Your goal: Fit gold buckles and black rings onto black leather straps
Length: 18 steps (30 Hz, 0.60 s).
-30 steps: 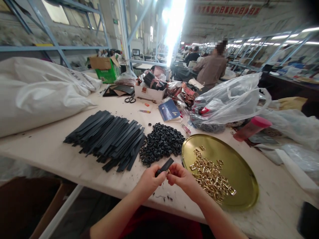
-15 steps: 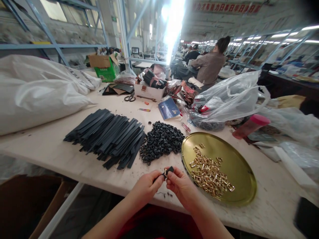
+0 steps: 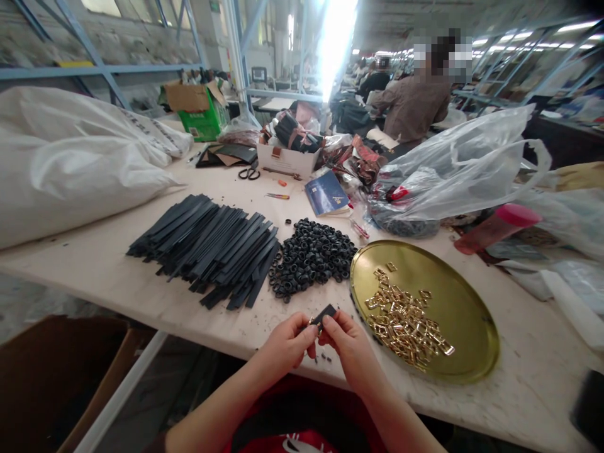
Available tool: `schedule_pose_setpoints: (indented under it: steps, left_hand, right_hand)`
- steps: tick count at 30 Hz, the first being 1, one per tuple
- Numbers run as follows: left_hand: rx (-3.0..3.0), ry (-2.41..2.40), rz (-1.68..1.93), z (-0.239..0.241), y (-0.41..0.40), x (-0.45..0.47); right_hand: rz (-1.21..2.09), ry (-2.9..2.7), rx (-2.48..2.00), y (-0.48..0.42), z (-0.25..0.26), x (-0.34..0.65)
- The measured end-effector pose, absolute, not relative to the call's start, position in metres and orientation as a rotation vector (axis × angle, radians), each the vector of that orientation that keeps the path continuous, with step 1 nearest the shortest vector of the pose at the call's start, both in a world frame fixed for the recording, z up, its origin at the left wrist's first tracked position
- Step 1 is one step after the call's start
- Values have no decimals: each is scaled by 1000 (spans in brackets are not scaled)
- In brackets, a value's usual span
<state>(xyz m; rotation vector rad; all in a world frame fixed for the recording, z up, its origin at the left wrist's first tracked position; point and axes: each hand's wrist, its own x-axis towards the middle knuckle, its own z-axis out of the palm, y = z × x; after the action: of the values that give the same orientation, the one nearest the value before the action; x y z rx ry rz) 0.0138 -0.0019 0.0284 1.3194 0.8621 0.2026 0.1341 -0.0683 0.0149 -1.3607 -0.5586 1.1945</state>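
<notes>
Near the table's front edge, my left hand [image 3: 293, 341] and my right hand [image 3: 348, 335] meet at a short black strap [image 3: 324, 314] with a small gold buckle [image 3: 312, 321] on it. The left fingers pinch the buckle end; the right thumb and fingers grip the strap, whose flat end sticks up between the hands. My fingertips hide part of the buckle. Beyond them lies a heap of small black loops [image 3: 314, 258], with a stack of black strips [image 3: 207, 242] to its left. On the right, a round gold tray [image 3: 465, 327] holds a pile of gold buckles [image 3: 401, 321].
Scissors [image 3: 248, 173], a blue booklet [image 3: 326, 194] and a full white box [image 3: 285, 160] are farther back. A white sack [image 3: 80, 170] covers the left side. A clear plastic bag [image 3: 453, 170] and a pink-lidded container [image 3: 497, 228] stand right. Behind the table is a person [image 3: 415, 104].
Both hands have shifted slightly, and more of the black strap's flat end now shows between them. The whole view has tilted a little. The person behind has turned.
</notes>
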Motion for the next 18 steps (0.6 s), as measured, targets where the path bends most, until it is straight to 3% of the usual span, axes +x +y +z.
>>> schedule_pose_setpoints:
  steps: [4,9,15,18]
  left_hand:
    - [1293,881,218,23,-2,16]
    - [1245,916,214,21,-3,19]
    - [1579,1017,268,27,-9,16]
    - [1720,1043,244,31,-11,14]
  right_hand:
    - [1064,-680,-1463,-67,12,134]
    - [1221,-550,-1373,-67,8,134]
    - [791,-956,-1639,-74,4,137]
    - [980,-889,-1626,-75,3,141]
